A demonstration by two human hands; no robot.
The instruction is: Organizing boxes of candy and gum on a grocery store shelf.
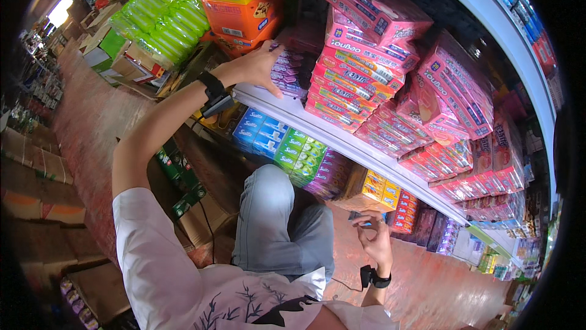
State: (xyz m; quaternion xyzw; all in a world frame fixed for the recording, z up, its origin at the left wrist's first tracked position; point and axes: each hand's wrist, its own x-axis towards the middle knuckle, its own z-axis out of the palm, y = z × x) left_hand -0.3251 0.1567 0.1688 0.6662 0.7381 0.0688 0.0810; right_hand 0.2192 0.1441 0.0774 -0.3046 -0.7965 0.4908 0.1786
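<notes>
My left hand (256, 68), a black strapped device on its wrist, lies with spread fingers against a stack of purple candy boxes (289, 73) at the shelf's end. My right hand (374, 237) is raised over the floor near the lower stacks, its fingers bent around a small dark object (355, 216) that I cannot make out. Right of the purple stack, pink shrink-wrapped boxes (352, 85) stand piled on the white shelf (329, 128). Below its edge are blue boxes (261, 133), green boxes (300, 156) and yellow boxes (382, 190).
Orange cartons (240, 18) and bright green wrapped packs (160, 18) rise behind my left hand. An open cardboard box (206, 224) with green packs inside stands left of my knees. More cartons (36, 169) line the far side of the red floor (98, 133).
</notes>
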